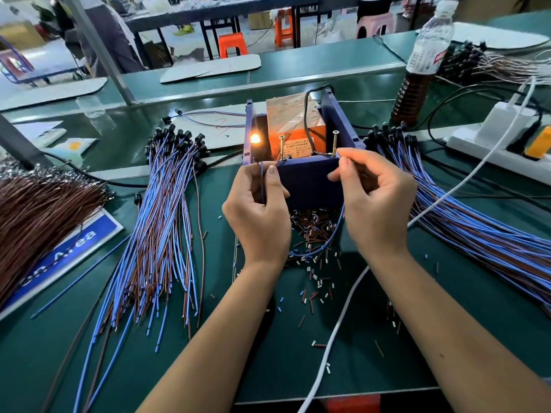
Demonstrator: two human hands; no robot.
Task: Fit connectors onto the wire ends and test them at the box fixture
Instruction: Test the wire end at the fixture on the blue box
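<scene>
A dark blue box fixture (310,183) stands at the middle of the green bench, with two upright brass screws (281,147) on its front rim. A small lamp (255,139) on its left side glows orange. My left hand (258,210) pinches one end of a blue wire (334,234) near the left screw. My right hand (374,198) pinches the other end by the right screw (335,143). The wire loops down between my hands over a heap of cut insulation bits (313,231).
Blue-and-brown wires with black connectors (161,222) fan out on the left; a similar bundle (483,222) lies right. Brown wires (38,216) sit far left. A bottle (423,67), a power strip (501,144) and a white cable (337,332) occupy the right side.
</scene>
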